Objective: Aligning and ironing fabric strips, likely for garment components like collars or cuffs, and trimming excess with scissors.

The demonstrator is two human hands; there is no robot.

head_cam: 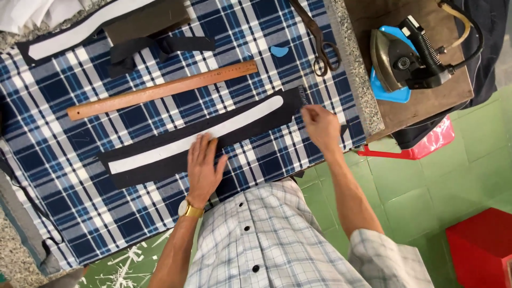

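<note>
The long black cloth strip [160, 168] lies flat on the checked worktop [80, 208] with the curved white strip [197, 140] already laid along it. The left hand [202, 168] presses both down, fingers spread. The right hand [321, 127] is at the strip's far end; its blurred fingers look pinched, but I cannot tell on what. Ruler [160, 89], scissors [320, 45] and iron [400, 58] lie unused

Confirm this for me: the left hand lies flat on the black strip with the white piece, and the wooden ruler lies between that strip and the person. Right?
Not quite. The head view shows the wooden ruler on the far side of the black strip, away from the person. The left hand does lie flat on the strip and its white piece.
</note>
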